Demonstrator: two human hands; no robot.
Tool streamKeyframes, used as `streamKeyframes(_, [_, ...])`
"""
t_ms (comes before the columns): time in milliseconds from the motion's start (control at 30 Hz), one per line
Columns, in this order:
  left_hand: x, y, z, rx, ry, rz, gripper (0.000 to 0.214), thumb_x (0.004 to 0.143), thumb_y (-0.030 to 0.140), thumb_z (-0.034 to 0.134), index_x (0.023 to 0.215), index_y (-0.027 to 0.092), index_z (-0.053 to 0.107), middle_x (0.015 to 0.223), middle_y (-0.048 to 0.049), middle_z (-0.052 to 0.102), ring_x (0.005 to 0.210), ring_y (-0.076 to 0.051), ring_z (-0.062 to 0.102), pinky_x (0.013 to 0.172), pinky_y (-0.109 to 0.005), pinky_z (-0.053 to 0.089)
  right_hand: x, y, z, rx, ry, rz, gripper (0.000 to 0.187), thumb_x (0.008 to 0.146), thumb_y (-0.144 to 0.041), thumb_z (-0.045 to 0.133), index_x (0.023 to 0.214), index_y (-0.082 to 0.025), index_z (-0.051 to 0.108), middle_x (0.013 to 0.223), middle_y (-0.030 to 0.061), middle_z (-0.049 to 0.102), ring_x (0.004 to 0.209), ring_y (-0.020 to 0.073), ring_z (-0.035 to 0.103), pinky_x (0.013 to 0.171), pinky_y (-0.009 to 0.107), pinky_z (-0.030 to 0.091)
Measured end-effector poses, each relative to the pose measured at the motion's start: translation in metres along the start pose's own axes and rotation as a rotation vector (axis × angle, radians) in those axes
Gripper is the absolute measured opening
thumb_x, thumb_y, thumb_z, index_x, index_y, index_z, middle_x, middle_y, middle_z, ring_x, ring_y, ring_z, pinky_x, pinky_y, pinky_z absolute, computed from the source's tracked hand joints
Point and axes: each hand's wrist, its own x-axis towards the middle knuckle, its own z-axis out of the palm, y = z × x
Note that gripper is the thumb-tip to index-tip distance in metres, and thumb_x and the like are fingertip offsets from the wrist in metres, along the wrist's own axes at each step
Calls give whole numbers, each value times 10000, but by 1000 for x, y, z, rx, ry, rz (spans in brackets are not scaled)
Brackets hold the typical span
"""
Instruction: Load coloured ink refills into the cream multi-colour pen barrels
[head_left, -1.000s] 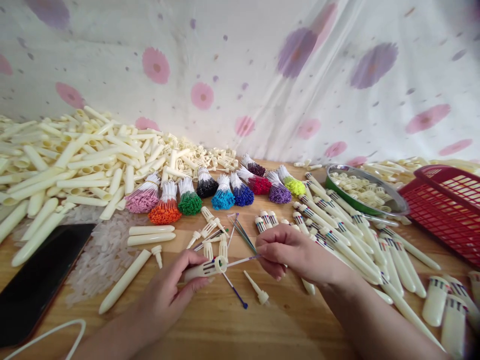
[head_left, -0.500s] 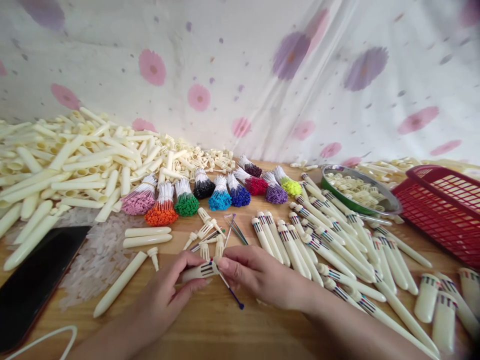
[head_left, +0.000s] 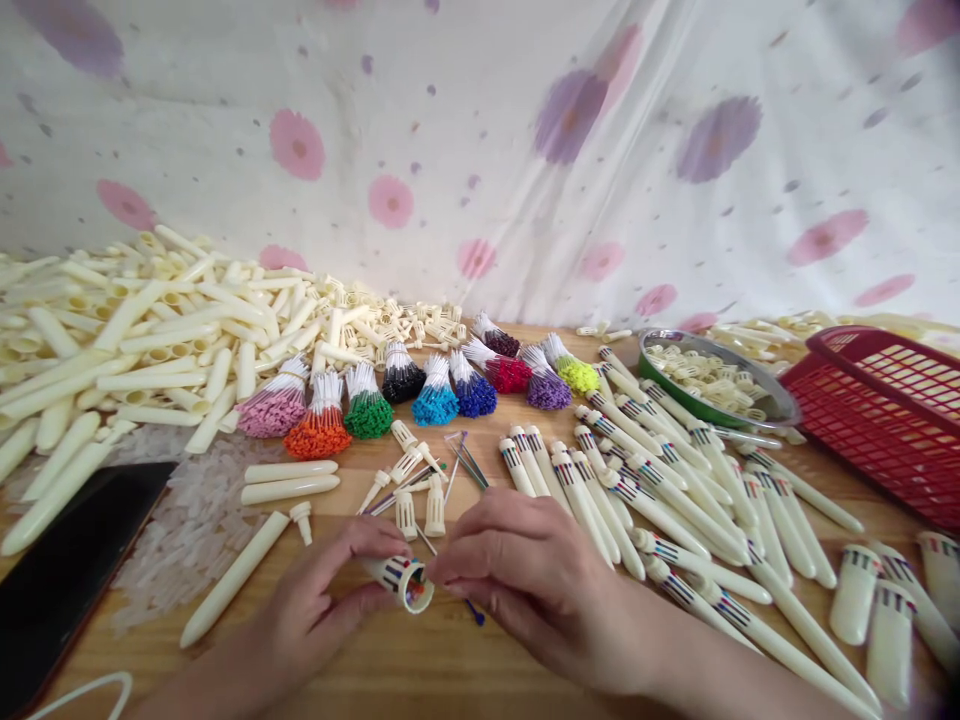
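My left hand (head_left: 341, 580) is closed around a cream multicolour pen barrel (head_left: 391, 572) with coloured slots. Its round open end faces me, and small coloured pieces show inside. At that opening the thumb and fingers of my right hand (head_left: 517, 575) are pinched together; whatever they hold is hidden. A blue-tipped refill (head_left: 474, 610) shows just below my right fingers, partly covered by them. Slotted cream pen inserts (head_left: 434, 506) and a few loose refills (head_left: 471, 462) lie just beyond my hands. To the left are a cream cone-shaped tip (head_left: 301, 520) and a plain pen tube (head_left: 236, 578).
Bundles of coloured refills (head_left: 369, 402) stand mid-table before a heap of cream tubes (head_left: 150, 320). Many assembled pens (head_left: 667, 480) lie at right, near a green-sided bowl (head_left: 720, 380) and a red basket (head_left: 885, 410). A phone (head_left: 75, 580) rests at left on clear plastic pieces (head_left: 176, 520).
My left hand has turned the barrel so its open end faces me, slightly lower and further left. My right fingers have shifted to the opening and curled more.
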Motion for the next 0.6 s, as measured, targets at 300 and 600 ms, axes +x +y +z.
streamKeyframes(300, [6, 5, 2, -12, -14, 25, 334, 812, 103, 557, 1054, 333, 557, 978, 38, 680, 931, -122, 633, 820, -195, 505, -1, -4, -3, -266, 15, -76, 190, 891, -120, 420, 935, -133, 604, 747, 35, 623, 648, 114, 520, 608, 227, 410])
streamKeyframes(600, [-5, -16, -13, 187, 123, -181, 219, 798, 212, 569, 1012, 253, 594, 968, -19, 666, 951, -194, 624, 843, -259, 505, -2, 40, -9, -753, -375, 585, 270, 902, -326, 470, 696, -175, 558, 654, 21, 637, 565, 137, 552, 495, 250, 220])
